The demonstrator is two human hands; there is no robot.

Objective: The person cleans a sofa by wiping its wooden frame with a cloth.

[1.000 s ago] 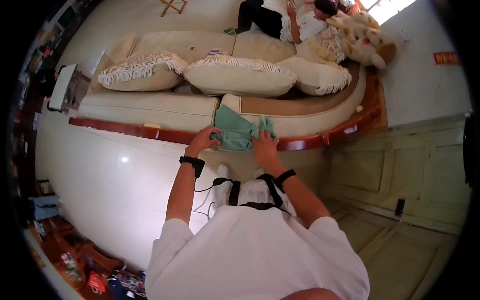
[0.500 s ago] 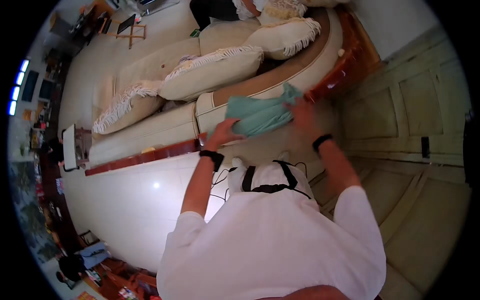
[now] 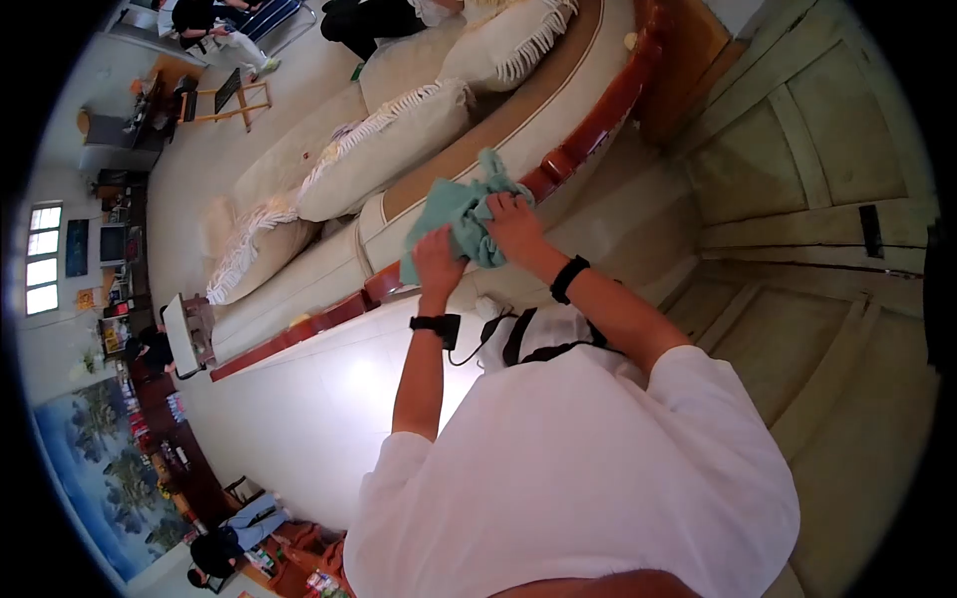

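A green cloth [image 3: 461,212] is bunched up over the front edge of the beige sofa [image 3: 299,292]. My left hand [image 3: 437,261] grips its lower left part, fingers curled into the fabric. On the right side of the cloth, my right hand [image 3: 514,225] is closed on the crumpled folds. The two hands are a short way apart, and part of the cloth sticks up beyond my right hand. Fringed cushions [image 3: 387,149] lie on the sofa behind the cloth.
Red wooden trim [image 3: 588,135] runs along the sofa front. Green panelled doors [image 3: 797,199] stand at the right. A person in dark trousers [image 3: 371,22] is beyond the sofa; other people are at the far left. A folding stool [image 3: 227,103] and small white table [image 3: 185,337] stand left.
The view has turned, so the sofa now slants more steeply. My hands have come closer together, and the cloth, spread wider before, is bunched between them.
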